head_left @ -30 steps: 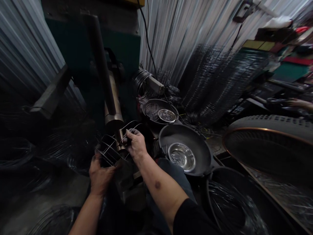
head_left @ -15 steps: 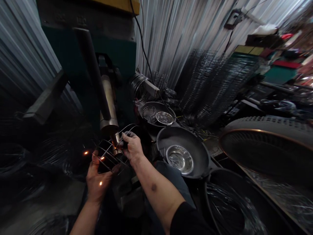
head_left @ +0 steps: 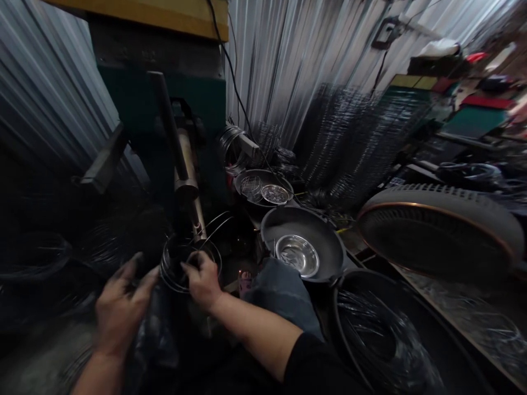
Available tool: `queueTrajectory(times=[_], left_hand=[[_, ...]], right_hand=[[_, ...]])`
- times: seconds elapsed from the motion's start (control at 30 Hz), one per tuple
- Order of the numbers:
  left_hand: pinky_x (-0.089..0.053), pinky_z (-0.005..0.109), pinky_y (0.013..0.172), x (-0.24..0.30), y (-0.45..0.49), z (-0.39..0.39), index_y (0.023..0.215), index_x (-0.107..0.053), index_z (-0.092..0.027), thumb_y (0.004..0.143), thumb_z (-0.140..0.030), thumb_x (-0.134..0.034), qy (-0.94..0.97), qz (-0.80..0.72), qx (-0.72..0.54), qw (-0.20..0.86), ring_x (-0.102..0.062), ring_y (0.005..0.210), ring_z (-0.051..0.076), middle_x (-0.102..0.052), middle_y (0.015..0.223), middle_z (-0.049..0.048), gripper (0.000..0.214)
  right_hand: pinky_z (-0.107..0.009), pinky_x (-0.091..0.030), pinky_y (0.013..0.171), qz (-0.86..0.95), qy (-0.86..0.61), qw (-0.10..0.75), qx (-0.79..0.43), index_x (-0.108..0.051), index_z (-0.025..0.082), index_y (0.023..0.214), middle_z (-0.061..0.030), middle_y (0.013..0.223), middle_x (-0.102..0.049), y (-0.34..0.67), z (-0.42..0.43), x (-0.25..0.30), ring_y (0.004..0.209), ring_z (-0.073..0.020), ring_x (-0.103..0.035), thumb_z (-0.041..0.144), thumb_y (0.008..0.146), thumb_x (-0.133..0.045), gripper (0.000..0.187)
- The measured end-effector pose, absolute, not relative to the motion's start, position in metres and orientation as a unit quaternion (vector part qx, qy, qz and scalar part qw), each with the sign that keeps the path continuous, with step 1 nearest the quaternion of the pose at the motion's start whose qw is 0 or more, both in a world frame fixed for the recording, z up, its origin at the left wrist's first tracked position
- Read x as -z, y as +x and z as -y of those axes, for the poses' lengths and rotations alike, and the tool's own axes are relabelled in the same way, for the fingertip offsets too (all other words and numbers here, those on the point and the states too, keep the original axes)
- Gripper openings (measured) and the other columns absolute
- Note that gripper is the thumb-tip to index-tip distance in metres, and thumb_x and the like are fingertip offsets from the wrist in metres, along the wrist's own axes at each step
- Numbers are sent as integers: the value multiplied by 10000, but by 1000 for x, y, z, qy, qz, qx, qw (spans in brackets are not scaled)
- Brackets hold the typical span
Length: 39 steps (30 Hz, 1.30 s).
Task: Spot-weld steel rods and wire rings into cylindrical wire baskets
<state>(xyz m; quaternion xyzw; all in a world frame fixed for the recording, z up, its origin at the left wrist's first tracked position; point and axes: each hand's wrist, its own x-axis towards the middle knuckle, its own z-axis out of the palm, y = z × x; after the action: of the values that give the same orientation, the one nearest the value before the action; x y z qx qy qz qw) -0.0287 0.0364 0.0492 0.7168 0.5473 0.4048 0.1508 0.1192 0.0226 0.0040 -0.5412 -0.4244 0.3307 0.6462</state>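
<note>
Head view, workshop corner, dim and partly blurred. Compared with half a second ago, the sparks at the electrode tip are gone and the wire frame [head_left: 190,262] sits lower, off the brass electrode rod [head_left: 187,175], which now stands clear above it at about 12 o'clock from the frame. Right hand [head_left: 202,281] stays pinched on the frame's near rim, fingers curled over the wire rings. Left hand [head_left: 119,307] has come away from the frame: fingers spread and loose, holding nothing, fingertips just beside the frame's edge at its 9 o'clock; motion blur makes actual contact hard to call. Reading: the weld on that joint looks finished and the piece is being drawn back or turned. Green machine body [head_left: 164,104] rises behind the rod. At 2 o'clock from the frame, a dark wok-like pan [head_left: 329,241] holds a shiny steel bowl [head_left: 297,255]; beyond it a second pan [head_left: 247,184] holds small wire parts. Large round fan guard [head_left: 440,230] lies well apart at 3 o'clock. Corrugated sheet wall [head_left: 288,60] behind.
</note>
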Motion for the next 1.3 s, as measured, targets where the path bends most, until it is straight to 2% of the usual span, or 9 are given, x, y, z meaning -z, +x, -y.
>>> queueTrajectory(times=[0.17, 0.3, 0.5, 0.67, 0.77, 0.9, 1.03, 1.17, 1.3], left_hand=[[-482, 480, 915, -68, 16, -16, 1126, -649, -156, 858, -510, -491, 833, -432, -335, 82, -622, 1036, 318, -676, 1111, 146, 471], [-542, 355, 814, -64, 23, -8, 1002, -696, -132, 884, -409, -492, 816, -404, -389, 139, -676, 885, 229, -722, 962, 109, 363], [-552, 277, 808, -80, 12, 12, 1017, -701, -207, 840, -381, -600, 771, -405, -432, 234, -676, 898, 177, -719, 993, 30, 267], [-548, 258, 802, -91, 13, 22, 1011, -700, -236, 847, -342, -614, 770, -389, -456, 219, -671, 892, 158, -711, 991, 10, 213], [-538, 256, 817, -96, 14, 17, 1066, -684, -224, 852, -320, -618, 797, -365, -457, 154, -668, 876, 152, -701, 1007, 19, 244], [-528, 249, 801, -98, 18, -7, 1170, -641, -183, 871, -286, -594, 839, -299, -455, -5, -666, 866, 159, -687, 1039, 63, 320], [-519, 235, 696, -88, 22, -35, 1141, -649, -148, 910, -253, -518, 870, -261, -412, -73, -669, 764, 154, -695, 931, 70, 285], [-514, 244, 635, -72, 24, -52, 1027, -689, -148, 929, -278, -461, 871, -305, -378, -77, -670, 708, 162, -704, 862, 69, 281], [-525, 251, 698, -60, 25, -61, 978, -704, -149, 932, -312, -424, 876, -336, -346, -1, -677, 759, 170, -714, 878, 80, 327]], right_hand=[[-278, -522, 756, 666, -594, 361, -272, -647, 157, 959, -88, 953, -717, 87, 23, 31, 863, -215, -658, 153, 735, -581, 233], [-271, -520, 633, 788, -537, 197, -225, -660, 134, 977, -94, 837, -718, 112, 53, -2, 731, -220, -660, 156, 736, -587, 253], [-416, -455, 965, 663, -591, 458, 45, -638, 158, 1155, -150, 1121, -652, 199, 75, -72, 1083, -261, -574, 274, 851, -586, 330], [-242, -529, 781, 660, -520, 538, -70, -704, 220, 982, -45, 917, -669, 219, 54, -71, 836, -138, -643, 209, 890, -534, 194], [-228, -526, 760, 664, -485, 568, -25, -702, 197, 975, -56, 900, -655, 215, 45, -71, 824, -134, -636, 215, 913, -495, 217], [-221, -507, 771, 705, -503, 500, 15, -691, 196, 1023, -56, 904, -655, 215, 31, -86, 819, -133, -628, 193, 922, -473, 241], [-222, -478, 744, 730, -586, 353, 7, -691, 173, 1031, -60, 883, -652, 218, 10, -96, 800, -148, -623, 136, 898, -487, 246], [-216, -443, 730, 736, -635, 236, -17, -684, 181, 1037, -56, 901, -663, 219, -8, -94, 811, -151, -620, 183, 915, -495, 225], [-213, -429, 743, 741, -639, 200, -47, -679, 172, 1053, -64, 929, -683, 221, -19, -86, 849, -153, -630, 225, 933, -493, 227]])
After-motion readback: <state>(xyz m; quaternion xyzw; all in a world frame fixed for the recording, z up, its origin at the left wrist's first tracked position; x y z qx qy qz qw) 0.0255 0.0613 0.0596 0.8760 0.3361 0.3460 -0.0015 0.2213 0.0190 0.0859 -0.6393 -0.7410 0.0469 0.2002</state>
